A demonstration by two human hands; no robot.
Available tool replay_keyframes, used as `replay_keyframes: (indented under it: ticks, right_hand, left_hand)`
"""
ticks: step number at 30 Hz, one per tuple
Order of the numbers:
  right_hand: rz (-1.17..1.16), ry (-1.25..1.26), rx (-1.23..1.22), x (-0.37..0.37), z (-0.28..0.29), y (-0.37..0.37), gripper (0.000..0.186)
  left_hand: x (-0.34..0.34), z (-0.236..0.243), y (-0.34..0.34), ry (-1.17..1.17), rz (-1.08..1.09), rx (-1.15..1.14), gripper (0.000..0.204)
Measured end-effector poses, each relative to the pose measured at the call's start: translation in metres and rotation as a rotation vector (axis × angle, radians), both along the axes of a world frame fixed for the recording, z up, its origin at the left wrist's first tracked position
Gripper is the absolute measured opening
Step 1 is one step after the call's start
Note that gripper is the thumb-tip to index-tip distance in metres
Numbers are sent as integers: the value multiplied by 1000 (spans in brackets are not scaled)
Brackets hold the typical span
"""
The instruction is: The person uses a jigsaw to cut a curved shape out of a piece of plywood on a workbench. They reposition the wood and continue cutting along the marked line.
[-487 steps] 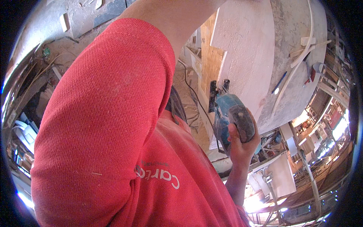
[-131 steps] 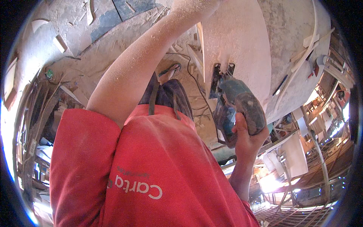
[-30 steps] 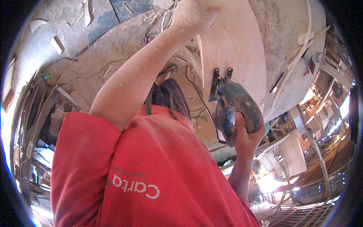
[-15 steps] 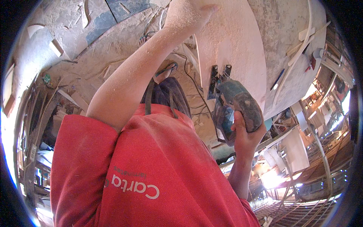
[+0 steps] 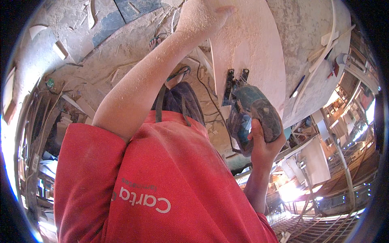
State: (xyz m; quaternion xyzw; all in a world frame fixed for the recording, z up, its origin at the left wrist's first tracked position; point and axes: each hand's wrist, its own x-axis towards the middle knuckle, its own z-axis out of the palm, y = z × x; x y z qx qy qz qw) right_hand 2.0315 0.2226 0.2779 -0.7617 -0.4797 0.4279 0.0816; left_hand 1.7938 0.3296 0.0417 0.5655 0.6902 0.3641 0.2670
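Note:
A jigsaw (image 5: 252, 98), dark teal with a worn black body, sits on a pale wooden board (image 5: 263, 52). My right hand (image 5: 266, 142) is wrapped round its rear grip, thumb on the near side. The saw's black forked shoe rests at the board's left edge; its blade cannot be made out. At the top of the view my left hand (image 5: 200, 18), coated in sawdust, lies over the board's far left part. Its thumb stretches out to the right, while the other fingers are mostly hidden. Sawdust is scattered across the board's surface.
A larger pale sheet (image 5: 310, 87) lies right of the board, bearing a blue pen (image 5: 298, 86) and curved wood strips (image 5: 324, 50). A dark cord (image 5: 208, 83) runs near my sandalled foot (image 5: 178, 76). Wood offcuts (image 5: 77, 104) litter the dusty floor.
Almost nothing differs. The view has shifted very slightly; both hands and the jigsaw keep nearly the same places on the board.

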Motion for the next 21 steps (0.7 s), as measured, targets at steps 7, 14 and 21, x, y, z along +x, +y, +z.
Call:
replay_keyframes:
  ticks: [7,14,21]
  right_hand:
    - [-35,9,-1,-3,0,2,61]
    - [6,-39,0,0,-1,3,63]
    - [-1,-34,7,-2,-1,4,63]
  left_hand:
    - [6,11,-2,-348,232,-22,29]
    - [4,17,-1,-401,244,-119,42]
    - [4,23,-2,-449,310,-196,53]
